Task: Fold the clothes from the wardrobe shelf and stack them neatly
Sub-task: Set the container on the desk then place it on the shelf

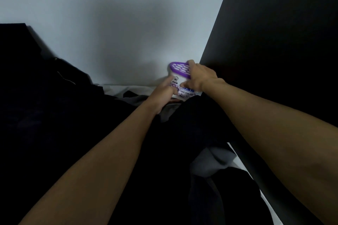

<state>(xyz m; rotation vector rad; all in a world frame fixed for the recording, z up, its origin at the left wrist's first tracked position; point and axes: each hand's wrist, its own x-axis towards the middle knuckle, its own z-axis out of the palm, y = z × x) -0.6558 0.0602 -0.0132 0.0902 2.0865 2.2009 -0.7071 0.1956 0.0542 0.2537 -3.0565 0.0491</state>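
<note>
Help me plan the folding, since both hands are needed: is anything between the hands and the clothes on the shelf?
Yes. A white tub with a purple lid, in the back right corner, is gripped by the left hand and the right hand. The dark clothes lie heaped just below it, under the forearms.

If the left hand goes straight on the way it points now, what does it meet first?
The white tub with the purple lid: the left hand holds its side, and the right hand grips its top. Behind the tub stands the pale back wall, probably close, though depth is unclear.
</note>
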